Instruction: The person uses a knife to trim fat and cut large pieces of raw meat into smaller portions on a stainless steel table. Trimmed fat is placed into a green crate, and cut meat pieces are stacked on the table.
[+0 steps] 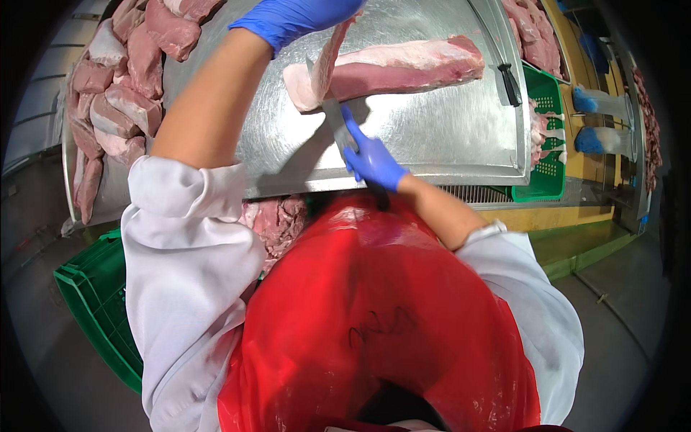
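Note:
A long pale-pink pork loin (pixel 410 68) with a whitish fat side lies across the metal table (pixel 446 137). My left hand (pixel 299 21), in a blue glove, is closed at the top edge around a strip of meat (pixel 332 61), raised from the loin's left end. Its fingertips are partly cut off by the frame. Below the loin, my right hand (pixel 378 162), also blue-gloved, grips a knife (pixel 336 124). The blade points up and left and passes behind the raised strip, against the loin's left end. Most of the knife's handle is hidden by the hand.
Many meat pieces (pixel 133 108) are heaped along the table's left side. A sharpening steel (pixel 509 85) with a black handle lies at the right edge. Beyond it stands a green crate (pixel 548 176) with trimmings. Another green crate (pixel 97 302) is at lower left; more trimmings (pixel 277 225) sit below the front edge.

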Available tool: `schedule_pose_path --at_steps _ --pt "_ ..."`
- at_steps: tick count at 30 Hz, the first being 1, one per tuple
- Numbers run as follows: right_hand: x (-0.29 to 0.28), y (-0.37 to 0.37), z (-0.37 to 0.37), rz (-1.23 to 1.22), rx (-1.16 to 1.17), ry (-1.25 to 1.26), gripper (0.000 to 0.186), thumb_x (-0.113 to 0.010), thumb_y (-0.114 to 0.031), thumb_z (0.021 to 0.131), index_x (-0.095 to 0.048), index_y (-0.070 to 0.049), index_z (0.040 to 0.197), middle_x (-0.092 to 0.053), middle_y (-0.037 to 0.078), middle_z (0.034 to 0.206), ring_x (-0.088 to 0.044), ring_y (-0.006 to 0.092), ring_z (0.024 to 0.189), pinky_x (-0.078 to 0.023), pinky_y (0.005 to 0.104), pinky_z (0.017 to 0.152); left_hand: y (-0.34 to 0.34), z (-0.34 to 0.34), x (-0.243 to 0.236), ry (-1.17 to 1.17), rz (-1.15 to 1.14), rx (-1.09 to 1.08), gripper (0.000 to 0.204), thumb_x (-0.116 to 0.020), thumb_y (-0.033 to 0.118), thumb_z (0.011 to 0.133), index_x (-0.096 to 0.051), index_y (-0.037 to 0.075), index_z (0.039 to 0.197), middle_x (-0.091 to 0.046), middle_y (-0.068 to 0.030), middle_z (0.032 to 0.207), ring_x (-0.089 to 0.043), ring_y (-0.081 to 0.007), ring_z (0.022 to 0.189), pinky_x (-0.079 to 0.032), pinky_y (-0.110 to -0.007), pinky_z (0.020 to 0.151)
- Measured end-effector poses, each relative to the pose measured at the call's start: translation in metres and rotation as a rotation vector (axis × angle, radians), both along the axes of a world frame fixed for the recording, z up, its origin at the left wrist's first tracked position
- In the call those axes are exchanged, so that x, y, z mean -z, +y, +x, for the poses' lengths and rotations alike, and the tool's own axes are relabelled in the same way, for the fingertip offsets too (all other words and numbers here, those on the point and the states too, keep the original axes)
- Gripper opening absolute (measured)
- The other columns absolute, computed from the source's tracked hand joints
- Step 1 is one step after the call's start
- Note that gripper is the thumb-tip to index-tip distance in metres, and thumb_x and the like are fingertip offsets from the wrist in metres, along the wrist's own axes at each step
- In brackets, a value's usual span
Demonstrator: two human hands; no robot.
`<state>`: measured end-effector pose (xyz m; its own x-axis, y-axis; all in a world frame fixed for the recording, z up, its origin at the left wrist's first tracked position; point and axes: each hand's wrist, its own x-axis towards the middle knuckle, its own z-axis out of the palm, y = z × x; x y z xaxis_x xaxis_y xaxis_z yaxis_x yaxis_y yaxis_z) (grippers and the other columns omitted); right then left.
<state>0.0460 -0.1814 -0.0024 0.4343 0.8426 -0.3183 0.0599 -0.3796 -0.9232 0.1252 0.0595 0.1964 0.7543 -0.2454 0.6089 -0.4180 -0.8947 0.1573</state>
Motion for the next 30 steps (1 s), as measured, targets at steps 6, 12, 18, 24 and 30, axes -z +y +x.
schedule_pose_path --at_steps 6,12,18,24,30 --pt "-0.015 0.074 0.044 0.018 0.016 -0.199 0.083 -0.047 -0.009 0.093 -0.003 -0.024 0.162 -0.064 0.016 0.068 -0.063 0.0235 0.051 -0.055 0.0369 0.053 0.005 -0.025 -0.032 0.321 -0.562 -0.127 0.024 -0.048 0.016 0.096 -0.059 0.000 0.082 -0.062 -0.0194 0.076 -0.064 -0.0336 0.070 -0.052 -0.045 0.068" --pt "0.019 0.014 -0.011 0.041 -0.158 -0.278 0.076 -0.039 -0.019 0.099 0.003 -0.030 0.161 -0.065 0.020 0.070 -0.065 0.0316 0.056 -0.056 0.0441 0.059 0.032 -0.100 -0.066 0.071 -0.332 -0.277 0.019 -0.050 0.016 0.100 -0.063 0.004 0.092 -0.065 -0.0078 0.081 -0.061 -0.0168 0.067 -0.051 -0.033 0.061" --pt "-0.028 0.116 0.019 -0.172 -0.259 -0.072 0.053 -0.044 -0.017 0.094 -0.041 -0.020 0.147 -0.060 0.017 0.062 -0.061 0.0270 0.047 -0.052 0.0392 0.046 0.086 -0.252 -0.106 0.235 -0.573 -0.109 0.028 -0.050 0.018 0.094 -0.066 -0.004 0.092 -0.064 -0.0131 0.097 -0.062 -0.0231 0.090 -0.050 -0.035 0.077" --pt "-0.047 -0.021 0.047 -0.142 0.035 0.087 0.061 -0.053 -0.027 0.097 -0.038 -0.036 0.155 -0.061 0.002 0.074 -0.060 0.0110 0.058 -0.053 0.0283 0.049 0.077 -0.472 -0.130 0.121 -0.900 -0.674 0.032 -0.051 0.024 0.091 -0.064 -0.005 0.089 -0.057 -0.0111 0.083 -0.057 -0.0197 0.075 -0.045 -0.027 0.058" --pt "-0.018 -0.151 0.240 -0.169 0.713 -0.334 0.082 -0.056 -0.006 0.093 -0.020 -0.033 0.160 -0.067 0.016 0.096 -0.067 0.0178 0.062 -0.056 0.0314 0.049 0.083 -0.531 -0.002 0.969 -0.800 -1.211 0.015 -0.055 0.015 0.091 -0.058 0.000 0.088 -0.056 -0.0065 0.075 -0.057 -0.0186 0.069 -0.047 -0.031 0.066"
